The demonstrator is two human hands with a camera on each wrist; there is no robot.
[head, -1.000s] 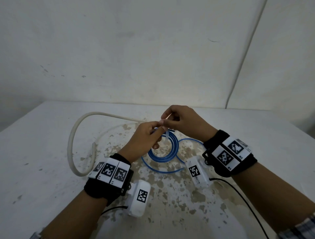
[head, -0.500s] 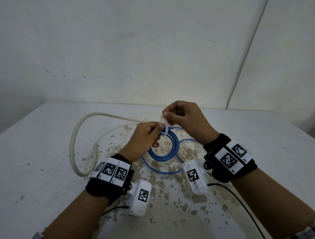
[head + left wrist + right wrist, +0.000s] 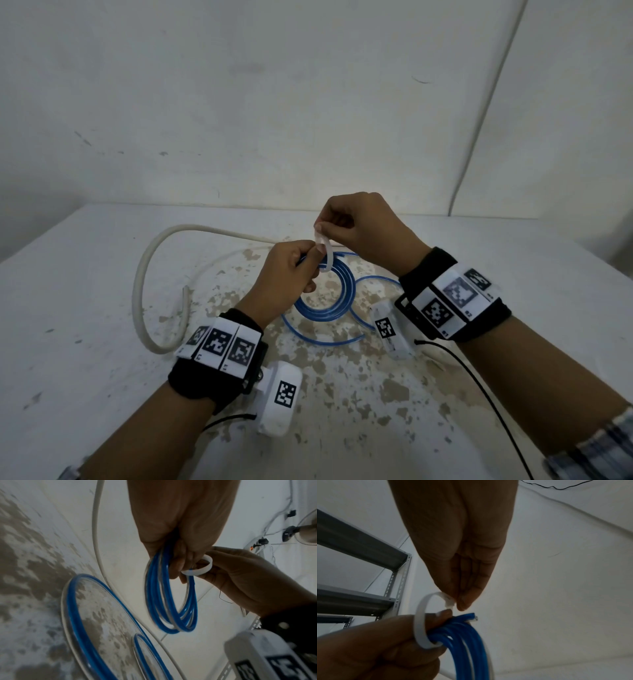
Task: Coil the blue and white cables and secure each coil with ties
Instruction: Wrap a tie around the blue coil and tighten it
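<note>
A: A white bench (image 3: 85, 308) with the paint worn to brown blotches, against a plain white wall. What are the hands at?

B: The left hand (image 3: 287, 274) is curled round the top of the blue cable (image 3: 337, 298), gripping the gathered loops just above the bench, with a few loose turns lying on the surface below. The right hand (image 3: 363, 229) pinches the end of a white tie (image 3: 325, 255) between thumb and fingertips, right at the left thumb.

A: Is the tie closed?

B: Not drawn up, as far as I can judge. In the right wrist view it forms a wide loop round the bundle, well slack.

A: So the step is securing the blue coil.

B: I'd say so. Next the tail wants pulling through until the band bites on the loops, while the left hand keeps them bunched.

A: And the white cable (image 3: 144, 284)?

B: Sprawled uncoiled to the left, untouched.

A: Any writing?

B: Only black-and-white square markers on the wristbands (image 3: 219, 346); no brand I can read.
</note>
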